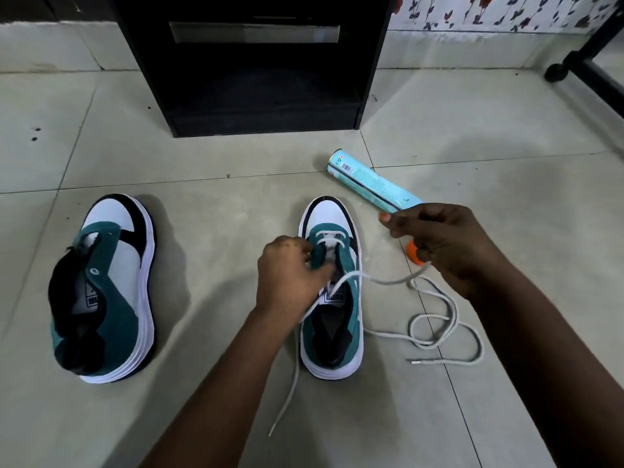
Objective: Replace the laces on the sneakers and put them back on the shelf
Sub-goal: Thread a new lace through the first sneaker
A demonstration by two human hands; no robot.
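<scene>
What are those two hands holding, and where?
Left hand grips the sneaker at its eyelet flap; right hand pinches the white lace partway along.

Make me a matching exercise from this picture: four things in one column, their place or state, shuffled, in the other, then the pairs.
Things
1. teal, white and black sneaker on the left
2. teal, white and black sneaker in the middle
3. light blue spray can with an orange cap
4. black open-fronted shelf unit

Place or state
A. lying on its side on the tiled floor, partly behind the right hand
B. standing against the wall, lower compartment empty
C. no lace in its eyelets
D. white lace threaded through its front eyelets, left hand gripping its eyelet flap

Pairs: 1-C, 2-D, 3-A, 4-B
</scene>
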